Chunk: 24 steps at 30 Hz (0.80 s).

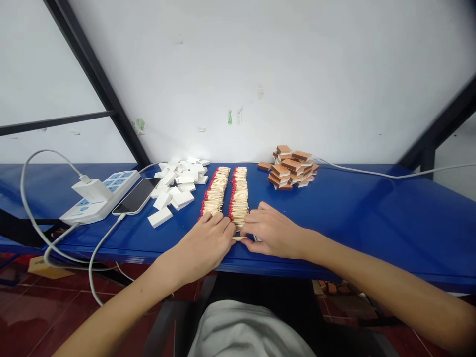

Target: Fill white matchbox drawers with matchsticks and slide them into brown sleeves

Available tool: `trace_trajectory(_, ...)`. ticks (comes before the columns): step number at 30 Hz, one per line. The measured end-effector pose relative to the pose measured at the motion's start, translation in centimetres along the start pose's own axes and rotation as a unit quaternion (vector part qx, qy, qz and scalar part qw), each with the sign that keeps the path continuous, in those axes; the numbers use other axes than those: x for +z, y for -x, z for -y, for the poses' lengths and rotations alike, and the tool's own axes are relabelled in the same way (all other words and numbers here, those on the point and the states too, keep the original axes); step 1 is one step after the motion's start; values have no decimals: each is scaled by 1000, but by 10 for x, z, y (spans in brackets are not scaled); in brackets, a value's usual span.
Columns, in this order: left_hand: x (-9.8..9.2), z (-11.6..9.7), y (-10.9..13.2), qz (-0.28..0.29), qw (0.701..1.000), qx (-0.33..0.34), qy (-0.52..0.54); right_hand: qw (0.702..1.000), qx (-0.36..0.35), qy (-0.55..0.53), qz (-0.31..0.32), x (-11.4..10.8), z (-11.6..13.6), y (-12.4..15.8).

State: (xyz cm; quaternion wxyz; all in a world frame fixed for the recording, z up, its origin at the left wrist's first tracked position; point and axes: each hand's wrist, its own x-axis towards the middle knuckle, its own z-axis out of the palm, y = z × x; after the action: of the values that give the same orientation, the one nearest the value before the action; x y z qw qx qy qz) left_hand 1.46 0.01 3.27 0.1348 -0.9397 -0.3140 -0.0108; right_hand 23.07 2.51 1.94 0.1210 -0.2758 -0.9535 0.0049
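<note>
Two long rows of red-tipped matchsticks run away from me on the blue table, a left row (216,187) and a right row (239,191). At the near end of these rows, my left hand (208,242) is closed, with its fingertips pinching one end of a few matchsticks (238,238). My right hand (273,230) pinches their other end, its thumb and fingers bent together. A small white edge (257,239) shows beneath the right hand; what it belongs to is mostly hidden. The fingers cover the nearest part of both rows.
Left of the rows lies a heap of white matchbox trays (182,181). Brown matchbox sleeves (292,168) are piled at the back right. A phone (137,196) on a cable and a power strip (100,196) occupy the left side. A white wall (278,89) stands behind the table (357,213).
</note>
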Motion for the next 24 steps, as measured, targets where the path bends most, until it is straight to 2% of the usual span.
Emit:
trace_trajectory(9, -3, -3, -3, 56, 998, -31, 12, 1000, -3, 21, -5, 0, 0, 0)
trace_trajectory(17, 2, 1, 1, 36, 998, -34, 31, 999, -17, 34, -28, 1, -1, 1)
trace_trajectory(21, -5, 2, -2, 38, 997, -43, 50, 998, -22, 44, -49, -4, -3, 3)
trace_trajectory(24, -14, 0, -10, 40, 996, -43, 62, 999, -19, 16, -47, -16, -9, 9)
